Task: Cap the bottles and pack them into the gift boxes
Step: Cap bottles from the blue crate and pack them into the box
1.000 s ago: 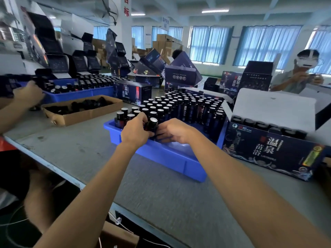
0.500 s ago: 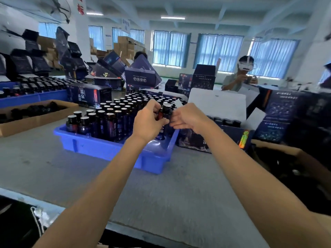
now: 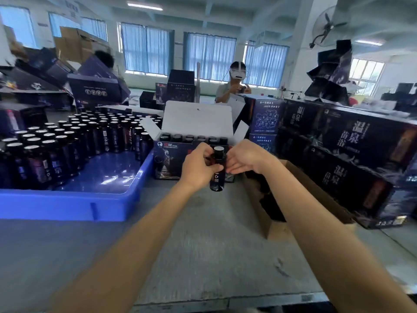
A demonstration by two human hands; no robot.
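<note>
Small dark glass bottle with a black cap (image 3: 217, 170), held upright above the grey tabletop (image 3: 203, 245), just in front of the open dark gift box with a raised white flap (image 3: 171, 161).

Left hand (image 3: 199, 168): fingers curled round the bottle's body, clamped on it. Right hand (image 3: 244, 158): fingers nearly straight and close together, tips touching the bottle's right side below the cap. Bottle base is off the table. Capped bottles fill the gift box's visible row. Lane: bare tabletop runs from the bottle to the near table edge, bounded left by the right wall of the blue plastic tray (image 3: 67, 206) of silver-topped bottles (image 3: 67, 141), right by the open brown cardboard box (image 3: 266, 222). Stacked dark printed gift boxes (image 3: 361, 154) wall off the far right.
</note>
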